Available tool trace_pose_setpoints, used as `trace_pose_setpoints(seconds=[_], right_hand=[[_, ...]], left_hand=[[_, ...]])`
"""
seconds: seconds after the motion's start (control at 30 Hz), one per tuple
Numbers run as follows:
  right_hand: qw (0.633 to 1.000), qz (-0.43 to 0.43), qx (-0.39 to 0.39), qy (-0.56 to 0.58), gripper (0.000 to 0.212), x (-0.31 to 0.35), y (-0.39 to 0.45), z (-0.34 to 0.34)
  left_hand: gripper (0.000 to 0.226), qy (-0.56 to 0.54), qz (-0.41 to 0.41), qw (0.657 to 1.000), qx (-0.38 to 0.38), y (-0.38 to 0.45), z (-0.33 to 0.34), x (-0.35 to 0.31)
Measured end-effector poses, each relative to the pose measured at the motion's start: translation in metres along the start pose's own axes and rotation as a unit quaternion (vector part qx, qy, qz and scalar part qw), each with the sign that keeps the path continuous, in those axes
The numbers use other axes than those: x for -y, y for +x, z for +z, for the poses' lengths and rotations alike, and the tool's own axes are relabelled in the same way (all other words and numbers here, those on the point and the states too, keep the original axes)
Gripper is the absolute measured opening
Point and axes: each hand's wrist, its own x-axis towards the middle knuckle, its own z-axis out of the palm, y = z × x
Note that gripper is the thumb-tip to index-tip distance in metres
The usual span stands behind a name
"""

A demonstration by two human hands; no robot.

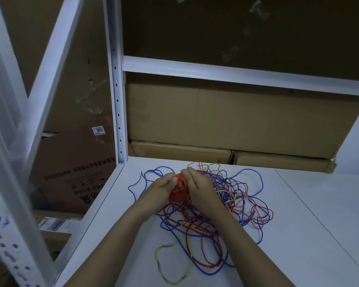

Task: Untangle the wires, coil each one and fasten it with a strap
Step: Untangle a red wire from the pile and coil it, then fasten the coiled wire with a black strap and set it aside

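Note:
A tangle of red, blue and yellow wires (232, 195) lies spread on the white shelf top (309, 224). Between my hands sits a small coil of red wire (179, 190), partly wound, its tail running down into the tangle. My left hand (161, 188) grips the coil's left side with curled fingers. My right hand (199, 187) holds its right side, thumb and fingers pinching near the top. A loose yellow wire loop (164, 264) lies near the front. No strap is visible.
Flat cardboard boxes (216, 154) lie stacked at the back of the shelf under a white crossbeam (216, 69). A white perforated upright (117, 100) stands at the shelf's left rear corner. Left of the shelf edge, a printed carton (75, 172) leans below.

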Motion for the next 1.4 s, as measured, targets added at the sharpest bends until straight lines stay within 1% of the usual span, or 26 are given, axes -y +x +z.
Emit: trace_pose_setpoints(seconds=[0.07,0.13,0.2,0.23,0.3,0.43,0.57,0.67,0.7,0.77,0.83,0.87,0.9,0.97,1.03,1.13,1.23,1.3,1.4], right_hand=[[0.998,0.035,0.008,0.052,0.033,0.005,-0.002,0.0],[0.997,0.027,0.004,0.067,0.034,0.009,-0.007,-0.002],[0.999,-0.019,0.017,0.023,0.032,0.011,-0.014,-0.001],[0.999,-0.026,0.028,0.001,0.03,0.011,-0.016,0.0],[0.999,-0.012,0.034,-0.03,0.024,0.008,-0.019,0.002],[0.999,0.008,0.013,-0.05,0.021,0.001,-0.024,0.003],[0.999,0.025,0.002,-0.038,0.024,-0.005,-0.035,-0.009],[0.998,0.021,-0.044,-0.042,0.032,-0.011,-0.049,-0.026],[0.997,0.026,-0.056,-0.037,0.034,-0.012,-0.055,-0.035],[0.996,0.048,-0.07,-0.007,0.028,-0.016,-0.065,-0.054],[0.993,0.056,-0.099,0.017,0.027,-0.023,-0.076,-0.076],[0.991,0.055,-0.119,0.016,0.029,-0.03,-0.082,-0.086],[0.988,0.061,-0.139,0.009,0.033,-0.037,-0.089,-0.097],[0.98,0.084,-0.176,-0.033,0.038,-0.055,-0.104,-0.121],[0.974,0.103,-0.188,-0.072,0.039,-0.071,-0.122,-0.153],[0.978,0.13,-0.15,-0.058,0.029,-0.092,-0.152,-0.21],[0.975,0.178,-0.123,-0.054,0.031,-0.113,-0.181,-0.273],[0.97,0.184,-0.141,-0.075,0.03,-0.129,-0.198,-0.312],[0.952,0.187,-0.195,-0.147,0.028,-0.155,-0.222,-0.359]], left_hand=[[0.037,0.05,0.02,0.998,-0.032,0.002,0.003,0.001],[0.035,0.088,0.032,0.994,-0.058,0.004,0.005,0.002],[0.034,0.119,0.045,0.988,-0.083,0.005,0.006,0.0],[0.033,0.129,0.051,0.986,-0.094,0.004,0.007,-0.002],[0.032,0.137,0.051,0.984,-0.1,0.005,0.009,-0.004],[0.033,0.094,0.012,0.993,-0.074,0.003,0.018,-0.005],[0.036,-0.016,-0.027,0.999,-0.034,0.003,0.034,-0.013],[0.04,-0.062,-0.04,0.997,-0.011,0.007,0.058,-0.02],[0.04,-0.074,-0.05,0.996,-0.005,0.008,0.068,-0.024],[0.034,-0.035,-0.033,0.998,0.027,0.006,0.088,-0.037],[0.029,-0.003,0.001,0.999,0.043,0.004,0.111,-0.049],[0.025,0.011,0.028,0.999,0.045,0.005,0.124,-0.056],[0.026,0.033,0.065,0.996,0.052,0.008,0.139,-0.062],[0.035,0.084,0.149,0.983,0.064,0.019,0.177,-0.068],[0.029,0.104,0.184,0.976,0.061,0.033,0.22,-0.073],[0.026,0.117,0.198,0.971,0.062,0.045,0.288,-0.09],[0.027,0.097,0.193,0.971,0.097,0.052,0.357,-0.111],[0.027,0.048,0.175,0.975,0.131,0.054,0.401,-0.128],[0.03,-0.018,0.136,0.976,0.169,0.055,0.463,-0.151]])
